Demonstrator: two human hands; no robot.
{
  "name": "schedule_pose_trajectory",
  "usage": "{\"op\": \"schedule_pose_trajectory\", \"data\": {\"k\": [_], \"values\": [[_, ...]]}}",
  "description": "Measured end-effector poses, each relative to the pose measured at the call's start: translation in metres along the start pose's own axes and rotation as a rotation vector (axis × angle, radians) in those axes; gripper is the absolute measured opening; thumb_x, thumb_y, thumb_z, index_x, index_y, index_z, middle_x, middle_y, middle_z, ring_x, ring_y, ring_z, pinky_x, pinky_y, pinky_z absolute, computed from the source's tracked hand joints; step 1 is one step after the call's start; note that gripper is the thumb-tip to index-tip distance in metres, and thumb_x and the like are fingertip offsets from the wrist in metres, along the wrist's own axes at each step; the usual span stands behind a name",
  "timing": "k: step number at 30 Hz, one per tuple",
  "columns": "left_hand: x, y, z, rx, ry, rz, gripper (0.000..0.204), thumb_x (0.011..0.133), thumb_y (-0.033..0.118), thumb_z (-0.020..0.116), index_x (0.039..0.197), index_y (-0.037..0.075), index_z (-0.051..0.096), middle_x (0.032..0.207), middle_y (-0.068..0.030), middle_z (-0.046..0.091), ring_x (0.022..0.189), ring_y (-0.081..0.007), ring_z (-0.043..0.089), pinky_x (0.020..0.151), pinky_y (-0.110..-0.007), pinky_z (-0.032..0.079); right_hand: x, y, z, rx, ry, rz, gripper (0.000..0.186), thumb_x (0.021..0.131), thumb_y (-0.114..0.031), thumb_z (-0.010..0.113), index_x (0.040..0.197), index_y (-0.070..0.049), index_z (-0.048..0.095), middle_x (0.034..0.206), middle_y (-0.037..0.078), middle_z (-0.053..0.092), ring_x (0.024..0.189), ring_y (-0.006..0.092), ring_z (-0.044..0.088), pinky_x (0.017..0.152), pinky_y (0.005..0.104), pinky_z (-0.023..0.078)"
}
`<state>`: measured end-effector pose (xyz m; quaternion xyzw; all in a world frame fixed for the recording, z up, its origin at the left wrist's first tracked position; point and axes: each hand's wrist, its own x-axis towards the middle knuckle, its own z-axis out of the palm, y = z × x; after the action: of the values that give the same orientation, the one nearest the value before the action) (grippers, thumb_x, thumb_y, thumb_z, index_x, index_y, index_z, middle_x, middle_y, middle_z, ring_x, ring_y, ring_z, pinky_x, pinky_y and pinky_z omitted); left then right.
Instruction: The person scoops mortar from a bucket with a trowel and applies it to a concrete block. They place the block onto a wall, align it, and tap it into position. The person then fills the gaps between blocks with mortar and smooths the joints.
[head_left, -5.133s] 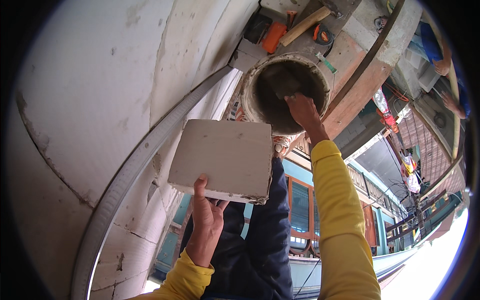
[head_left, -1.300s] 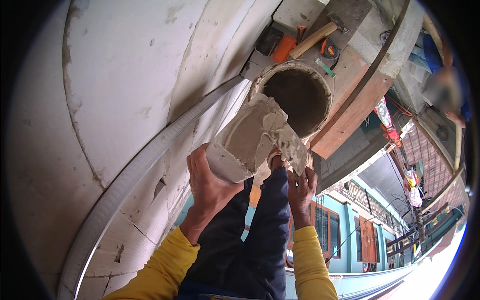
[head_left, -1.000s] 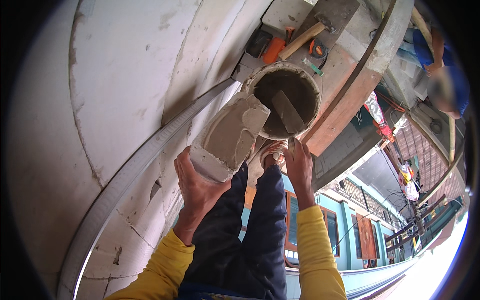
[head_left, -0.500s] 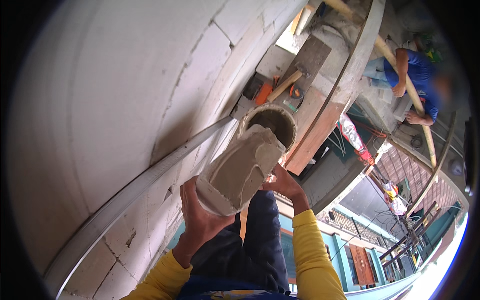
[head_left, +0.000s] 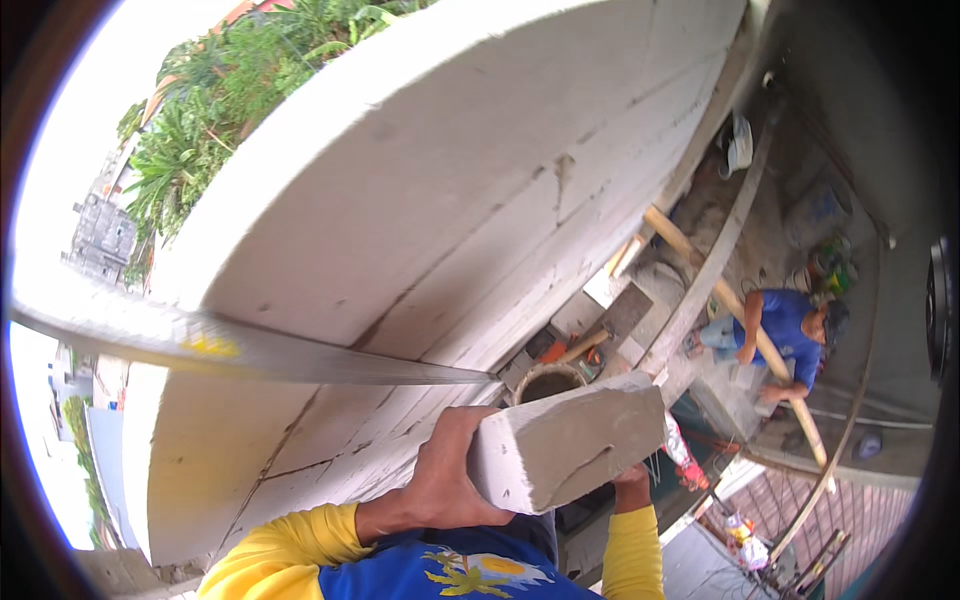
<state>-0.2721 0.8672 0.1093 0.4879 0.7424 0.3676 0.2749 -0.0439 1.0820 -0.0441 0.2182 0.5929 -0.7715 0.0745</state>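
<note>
Your left hand (head_left: 455, 480) fingers wrap the white block's (head_left: 570, 440) near end; right hand (head_left: 630, 478) props underneath, its fingers hidden. Keep it level, clear of the wall (head_left: 420, 230).

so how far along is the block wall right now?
Done: several courses of pale blocks already stand in the wall, with joints showing between them. In hand: both hands carry one more block, the left hand at its near end and the right hand under its far end; it sits apart from the wall, not yet laid. Left: seating this block. The bucket stands below.
</note>
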Motion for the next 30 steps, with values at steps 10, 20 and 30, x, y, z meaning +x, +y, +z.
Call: {"op": "schedule_pose_trajectory", "data": {"k": [10, 20, 30], "values": [[-0.086, 0.111, -0.155, 0.037, 0.158, 0.411, 0.101, 0.060, 0.034, 0.095, 0.143, -0.001, 0.049, 0.120, -0.0204, 0.061, 0.110, -0.0395, 0.061, 0.095, -0.047, 0.052, -0.004, -0.140, 0.108, -0.210, 0.096, -0.103, 0.106, 0.069, -0.022, 0.100, 0.158, -0.001, 0.046, 0.146, 0.013, 0.061, 0.130, 0.0276, 0.061, 0.113, 0.0431, 0.050], [-0.215, 0.125, -0.246, -0.087, 0.624, 0.522, 0.117, 0.061, 0.042, 0.096, 0.152, -0.006, 0.038, 0.131, -0.0250, 0.057, 0.122, -0.0382, 0.060, 0.106, -0.047, 0.049, 0.034, -0.279, 0.249, -0.494, 0.023, -0.353, 0.110, 0.066, -0.023, 0.098, 0.159, 0.000, 0.044, 0.142, 0.015, 0.062, 0.127, 0.0290, 0.063, 0.110, 0.0441, 0.052], [-0.320, 0.117, -0.261, -0.437, 1.053, 0.518, 0.119, 0.065, 0.035, 0.100, 0.159, -0.002, 0.035, 0.136, -0.0170, 0.060, 0.132, -0.0259, 0.058, 0.112, -0.043, 0.050, 0.024, -0.395, 0.379, -0.668, -0.282, -0.755, 0.114, 0.063, -0.023, 0.097, 0.159, 0.002, 0.042, 0.137, 0.017, 0.063, 0.124, 0.0303, 0.065, 0.107, 0.0451, 0.054]]}}
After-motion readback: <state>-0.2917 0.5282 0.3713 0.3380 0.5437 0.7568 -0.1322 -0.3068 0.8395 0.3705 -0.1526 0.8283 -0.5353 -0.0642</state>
